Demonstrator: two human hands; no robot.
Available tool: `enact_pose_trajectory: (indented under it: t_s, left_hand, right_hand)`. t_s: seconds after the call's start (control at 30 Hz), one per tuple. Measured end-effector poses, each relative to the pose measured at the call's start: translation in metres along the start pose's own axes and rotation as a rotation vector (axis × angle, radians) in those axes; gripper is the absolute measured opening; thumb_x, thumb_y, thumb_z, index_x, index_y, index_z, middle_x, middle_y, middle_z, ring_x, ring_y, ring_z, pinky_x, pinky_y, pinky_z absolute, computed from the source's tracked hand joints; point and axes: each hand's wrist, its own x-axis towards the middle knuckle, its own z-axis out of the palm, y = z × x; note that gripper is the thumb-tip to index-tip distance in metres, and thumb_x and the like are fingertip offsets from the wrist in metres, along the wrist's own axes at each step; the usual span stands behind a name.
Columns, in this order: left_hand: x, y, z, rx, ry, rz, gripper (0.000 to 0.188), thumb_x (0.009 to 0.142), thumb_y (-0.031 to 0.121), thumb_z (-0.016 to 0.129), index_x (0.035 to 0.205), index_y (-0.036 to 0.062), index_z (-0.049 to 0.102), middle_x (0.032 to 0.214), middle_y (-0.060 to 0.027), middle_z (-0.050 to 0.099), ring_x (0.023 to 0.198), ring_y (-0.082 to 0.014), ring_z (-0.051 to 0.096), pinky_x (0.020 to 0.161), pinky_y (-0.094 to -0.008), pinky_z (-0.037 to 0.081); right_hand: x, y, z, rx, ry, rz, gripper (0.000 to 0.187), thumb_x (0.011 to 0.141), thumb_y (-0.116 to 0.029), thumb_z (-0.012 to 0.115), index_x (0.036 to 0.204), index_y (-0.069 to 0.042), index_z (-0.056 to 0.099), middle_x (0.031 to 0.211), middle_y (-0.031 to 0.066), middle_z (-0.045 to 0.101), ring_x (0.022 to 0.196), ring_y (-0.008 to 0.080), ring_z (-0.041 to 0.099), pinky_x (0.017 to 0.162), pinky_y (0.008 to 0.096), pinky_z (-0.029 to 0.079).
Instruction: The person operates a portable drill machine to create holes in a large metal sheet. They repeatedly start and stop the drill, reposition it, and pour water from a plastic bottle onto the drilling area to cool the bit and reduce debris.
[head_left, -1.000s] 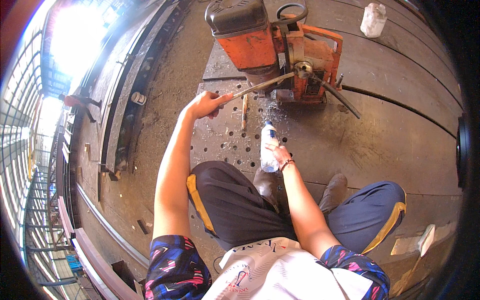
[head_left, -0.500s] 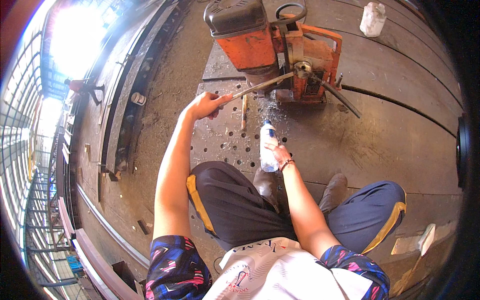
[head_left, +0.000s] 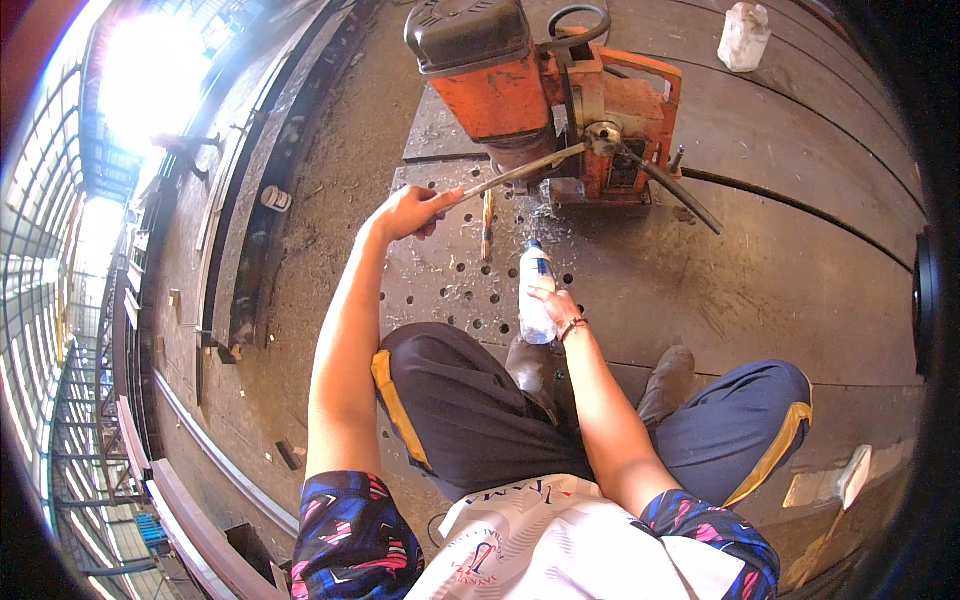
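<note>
An orange magnetic drill (head_left: 492,100) with a dark motor cap stands on a steel plate (head_left: 440,282) drilled with several holes. My left hand (head_left: 410,213) is closed round the end of the feed lever (head_left: 525,169), which slants out from the hub on the drill's side. In my right hand (head_left: 556,309) is a clear plastic bottle (head_left: 537,296) with a dark blue cap, its neck pointing at the drill's base. Curled metal shavings (head_left: 541,217) lie under the drill, whose cutting tip is hidden. A second lever arm (head_left: 672,187) sticks out to the right.
A slim, worn stick (head_left: 487,226) lies on the plate beside the lever. At the far right stands a whitish plastic jug (head_left: 744,38). A white bucket (head_left: 276,198) sits left, near long steel beams (head_left: 250,200). Another person (head_left: 185,155) is at the far left. My boots (head_left: 667,385) rest close by.
Both hands keep their grips, and the lever and bottle look almost unmoved. The distant person at the far left has shifted slightly.
</note>
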Motion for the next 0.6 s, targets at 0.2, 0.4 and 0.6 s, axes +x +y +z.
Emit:
enact_pose_trajectory:
  t_s: [0.2,0.4,0.6]
  left_hand:
    - [0.0036,-0.0060,0.0001,-0.001,-0.005,-0.005,0.081,0.083,0.077,0.059,0.091,-0.0040,0.069,0.065,-0.0077,0.062,0.056,-0.0154,0.062,0.053,-0.0301,0.050]
    - [0.0015,-0.0025,0.0006,-0.002,-0.008,-0.003,0.083,0.084,0.076,0.059,0.094,-0.0055,0.069,0.065,-0.0079,0.061,0.057,-0.0151,0.062,0.054,-0.0304,0.051]
    - [0.0016,-0.0042,0.0023,-0.026,-0.001,-0.006,0.080,0.084,0.075,0.060,0.093,-0.0046,0.069,0.064,-0.0071,0.061,0.055,-0.0147,0.061,0.053,-0.0303,0.050]
  right_hand:
    - [-0.0027,-0.0016,0.0017,-0.019,0.003,0.015,0.030,0.083,-0.018,0.076,0.106,-0.001,0.066,0.087,0.0108,0.071,0.069,0.0235,0.071,0.064,0.0373,0.059]
    - [-0.0005,-0.0018,0.0009,-0.082,0.043,-0.017,0.031,0.083,-0.020,0.077,0.107,-0.002,0.068,0.089,0.0096,0.072,0.072,0.0216,0.071,0.065,0.0358,0.059]
    - [0.0018,0.0001,0.0036,-0.057,0.037,-0.032,0.032,0.084,-0.021,0.078,0.106,-0.001,0.067,0.088,0.0101,0.072,0.070,0.0224,0.071,0.065,0.0363,0.059]
